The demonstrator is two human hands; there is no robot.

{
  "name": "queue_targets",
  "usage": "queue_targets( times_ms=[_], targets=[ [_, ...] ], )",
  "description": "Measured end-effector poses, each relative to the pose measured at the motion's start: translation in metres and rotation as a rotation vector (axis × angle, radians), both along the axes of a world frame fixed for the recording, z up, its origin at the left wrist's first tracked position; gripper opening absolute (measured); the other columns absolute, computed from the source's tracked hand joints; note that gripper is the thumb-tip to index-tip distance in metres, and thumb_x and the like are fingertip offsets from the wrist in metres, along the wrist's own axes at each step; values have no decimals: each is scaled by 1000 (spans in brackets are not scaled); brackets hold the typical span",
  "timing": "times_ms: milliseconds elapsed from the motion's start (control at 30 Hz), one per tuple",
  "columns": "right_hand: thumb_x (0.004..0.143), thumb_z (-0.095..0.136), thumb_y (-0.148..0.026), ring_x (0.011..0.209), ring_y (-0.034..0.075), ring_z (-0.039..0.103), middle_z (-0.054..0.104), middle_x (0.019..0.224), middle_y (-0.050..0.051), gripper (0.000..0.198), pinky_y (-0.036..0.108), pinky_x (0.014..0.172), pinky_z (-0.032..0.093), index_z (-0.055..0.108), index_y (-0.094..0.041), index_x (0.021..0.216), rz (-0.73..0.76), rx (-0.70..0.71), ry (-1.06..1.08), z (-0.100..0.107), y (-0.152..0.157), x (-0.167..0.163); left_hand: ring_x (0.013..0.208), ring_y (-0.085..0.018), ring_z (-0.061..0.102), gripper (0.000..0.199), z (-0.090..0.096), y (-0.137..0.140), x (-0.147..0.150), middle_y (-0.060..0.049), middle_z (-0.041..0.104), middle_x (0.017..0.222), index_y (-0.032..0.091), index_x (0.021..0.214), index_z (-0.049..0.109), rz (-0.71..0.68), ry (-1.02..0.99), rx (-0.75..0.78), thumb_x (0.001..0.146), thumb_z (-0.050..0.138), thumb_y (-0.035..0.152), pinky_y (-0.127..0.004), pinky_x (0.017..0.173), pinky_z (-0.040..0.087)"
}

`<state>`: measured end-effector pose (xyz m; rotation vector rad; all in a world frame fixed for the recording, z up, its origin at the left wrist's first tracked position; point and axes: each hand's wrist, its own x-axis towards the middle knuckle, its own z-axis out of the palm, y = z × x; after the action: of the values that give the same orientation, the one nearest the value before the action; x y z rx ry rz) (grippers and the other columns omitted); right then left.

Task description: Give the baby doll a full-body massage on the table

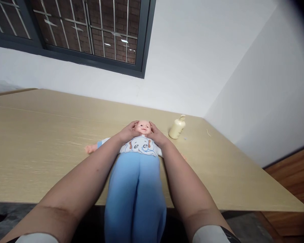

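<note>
A baby doll [139,168] lies on its back with its head away from me and its face up. It wears a white top with an elephant print and blue trousers, whose legs hang over the table's near edge. Cupped round the left side of its head is my left hand [129,131]. My right hand [155,133] holds the opposite side, thumb near the chin. One doll arm [91,148] sticks out to the left; the other is mostly hidden behind my right forearm.
A cream pump bottle [176,129] stands on the wooden table [45,141], right of the doll. A small bluish scrap lies by its base. Behind the table are a white wall [182,60] and a barred window [86,30].
</note>
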<state>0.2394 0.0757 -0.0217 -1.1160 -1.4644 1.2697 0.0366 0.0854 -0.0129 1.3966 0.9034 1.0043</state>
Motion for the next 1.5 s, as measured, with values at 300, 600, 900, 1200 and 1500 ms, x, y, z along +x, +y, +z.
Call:
queue_targets(
  times_ms=[300, 600, 900, 1200, 1500],
  targets=[
    [60, 78, -19, 122, 32, 62, 60, 140, 8, 98, 47, 106, 49, 39, -27, 150, 50, -89, 244, 6, -5, 0, 108, -32, 68, 77, 8, -2, -2, -13, 68, 124, 18, 129, 59, -139, -257, -142, 55, 79, 17, -40, 86, 55],
    [63, 84, -39, 138, 31, 48, 26, 164, 12, 123, 44, 110, 45, 11, -26, 161, -9, -8, -114, 11, -9, -3, 122, -33, 61, 97, 3, -3, 2, -14, 57, 141, 24, 142, 45, 20, -13, -33, 54, 86, 22, -37, 88, 56],
    [68, 79, -44, 135, 30, 51, 42, 156, 13, 115, 43, 111, 43, 15, -22, 160, -43, 102, -333, 13, -9, -3, 121, -32, 62, 98, 2, 1, 2, -15, 60, 136, 20, 145, 41, 9, 82, 72, 58, 85, 27, -38, 92, 55],
    [67, 72, -29, 141, 29, 45, 31, 163, 8, 110, 42, 112, 43, 15, -22, 161, -24, 4, -70, 6, -5, -2, 118, -30, 63, 82, -1, 2, 1, -12, 59, 140, 24, 140, 51, -1, -77, -25, 62, 77, 23, -37, 91, 55],
    [65, 74, -27, 125, 31, 60, 52, 148, 7, 104, 47, 106, 50, 26, -26, 158, -12, -82, 156, 4, -5, -4, 107, -30, 68, 77, 7, -3, 1, -11, 69, 123, 21, 133, 57, -97, -212, -120, 59, 76, 19, -39, 88, 54]
  ],
)
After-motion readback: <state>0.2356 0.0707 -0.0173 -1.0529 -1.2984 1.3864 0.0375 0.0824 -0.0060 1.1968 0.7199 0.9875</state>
